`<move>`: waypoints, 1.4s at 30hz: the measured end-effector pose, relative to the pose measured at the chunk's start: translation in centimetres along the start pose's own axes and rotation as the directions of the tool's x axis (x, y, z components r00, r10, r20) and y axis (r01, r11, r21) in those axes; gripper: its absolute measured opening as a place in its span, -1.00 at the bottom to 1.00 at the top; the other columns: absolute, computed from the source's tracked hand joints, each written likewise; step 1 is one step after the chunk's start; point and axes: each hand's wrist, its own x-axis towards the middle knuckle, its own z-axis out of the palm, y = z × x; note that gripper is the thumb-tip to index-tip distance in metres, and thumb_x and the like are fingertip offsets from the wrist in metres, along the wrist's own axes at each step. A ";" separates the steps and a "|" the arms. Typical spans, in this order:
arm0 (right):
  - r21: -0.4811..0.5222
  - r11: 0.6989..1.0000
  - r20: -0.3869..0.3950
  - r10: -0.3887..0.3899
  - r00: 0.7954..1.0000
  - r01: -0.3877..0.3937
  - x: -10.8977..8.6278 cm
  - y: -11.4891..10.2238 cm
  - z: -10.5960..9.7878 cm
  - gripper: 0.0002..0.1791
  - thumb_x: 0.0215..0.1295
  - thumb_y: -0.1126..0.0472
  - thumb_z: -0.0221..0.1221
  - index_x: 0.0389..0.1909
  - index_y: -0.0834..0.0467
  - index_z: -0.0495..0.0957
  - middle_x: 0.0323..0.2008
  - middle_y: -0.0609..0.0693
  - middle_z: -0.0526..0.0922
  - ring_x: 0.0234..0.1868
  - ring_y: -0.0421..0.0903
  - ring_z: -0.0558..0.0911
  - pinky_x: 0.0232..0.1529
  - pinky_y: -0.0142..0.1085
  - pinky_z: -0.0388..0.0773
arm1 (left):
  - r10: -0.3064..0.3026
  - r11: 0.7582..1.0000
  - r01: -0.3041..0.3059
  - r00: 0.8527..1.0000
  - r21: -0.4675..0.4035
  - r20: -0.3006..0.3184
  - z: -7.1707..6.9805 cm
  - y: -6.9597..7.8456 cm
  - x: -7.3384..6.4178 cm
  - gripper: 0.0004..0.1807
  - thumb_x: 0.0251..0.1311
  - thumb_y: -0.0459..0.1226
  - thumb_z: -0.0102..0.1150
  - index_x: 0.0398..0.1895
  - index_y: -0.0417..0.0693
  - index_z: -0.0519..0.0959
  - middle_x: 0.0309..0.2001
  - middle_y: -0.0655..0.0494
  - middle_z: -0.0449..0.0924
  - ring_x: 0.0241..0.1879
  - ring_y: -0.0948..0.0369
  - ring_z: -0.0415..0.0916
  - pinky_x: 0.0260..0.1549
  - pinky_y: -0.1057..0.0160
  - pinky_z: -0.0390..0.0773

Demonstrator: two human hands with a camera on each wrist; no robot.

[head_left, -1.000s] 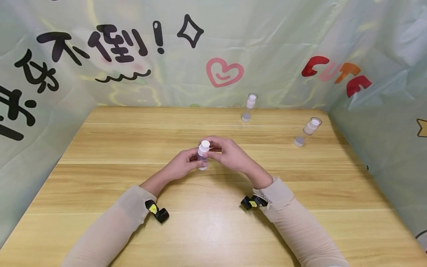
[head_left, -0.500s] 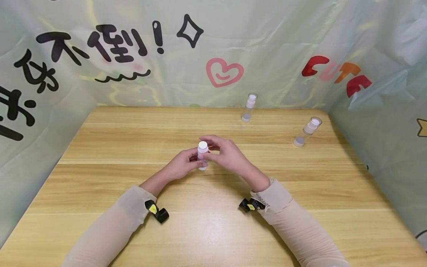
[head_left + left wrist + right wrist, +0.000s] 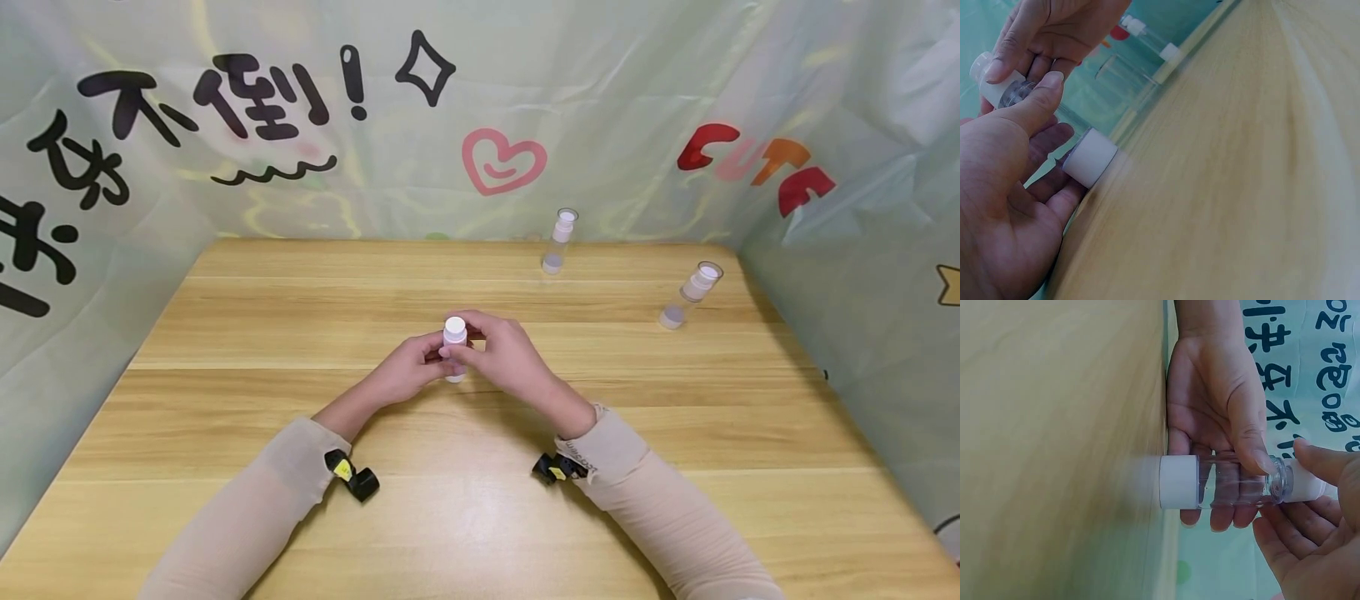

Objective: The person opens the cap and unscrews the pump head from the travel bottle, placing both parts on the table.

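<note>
The bottle (image 3: 1211, 482) stands upright between left hand (image 3: 405, 368), gripping its clear body (image 3: 1229, 485), and right hand (image 3: 512, 357), pinching its white top (image 3: 454, 327) above.

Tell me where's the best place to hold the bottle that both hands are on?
Probably round its clear body, coming from the person's left, like the left hand. That part is a straight, round tube standing upright, so it's easy to wrap around. The right hand is holding the white top.

2 hands (image 3: 1007, 187) (image 3: 1054, 31) gripping clear bottle (image 3: 1090, 157), wooden table (image 3: 1216, 156)
</note>
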 end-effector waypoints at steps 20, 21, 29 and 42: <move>0.011 1.000 0.050 -0.014 0.999 0.014 0.2 0.0 -0.6 -0.66 0.27 0.25 0.31 0.05 0.20 0.58 -0.09 0.00 0.68 -0.09 -0.12 0.64 0.04 -0.17 0.59 | -0.033 0.999 0.033 0.999 0.019 0.003 0.1 0.8 -0.1 -0.56 0.29 -0.34 0.24 0.22 -0.24 0.48 0.15 -0.11 0.55 0.10 0.06 0.53 0.06 0.19 0.55; 0.015 1.000 0.049 -0.018 0.999 0.017 0.2 0.0 -0.7 -0.66 0.27 0.25 0.31 0.05 0.21 0.57 -0.09 0.00 0.68 -0.09 -0.12 0.64 0.05 -0.20 0.58 | -0.034 0.999 0.034 0.999 0.020 0.001 0.1 0.8 -0.1 -0.57 0.29 -0.33 0.24 0.22 -0.24 0.49 0.14 -0.10 0.56 0.10 0.06 0.53 0.06 0.19 0.56; 0.033 0.999 0.060 -0.030 0.998 0.028 0.3 0.1 -0.8 -0.70 0.29 0.25 0.29 0.02 0.22 0.58 -0.10 -0.02 0.67 -0.08 -0.12 0.65 0.06 -0.27 0.57 | -0.025 0.999 0.025 1.000 0.030 0.000 -0.1 0.3 0.0 -0.60 0.28 -0.22 0.27 0.16 -0.14 0.54 0.10 -0.02 0.59 0.07 0.11 0.55 0.04 0.18 0.57; 0.106 0.994 0.066 -0.044 0.997 0.036 0.2 0.1 -1.1 -0.71 0.31 0.30 0.26 0.03 0.25 0.58 -0.08 0.01 0.67 -0.06 -0.06 0.65 0.08 -0.14 0.57 | -0.025 0.998 0.025 1.000 0.059 0.002 -0.1 0.2 -0.1 -0.59 0.30 -0.15 0.26 0.17 -0.06 0.54 0.06 0.08 0.61 0.03 0.16 0.56 0.00 0.19 0.59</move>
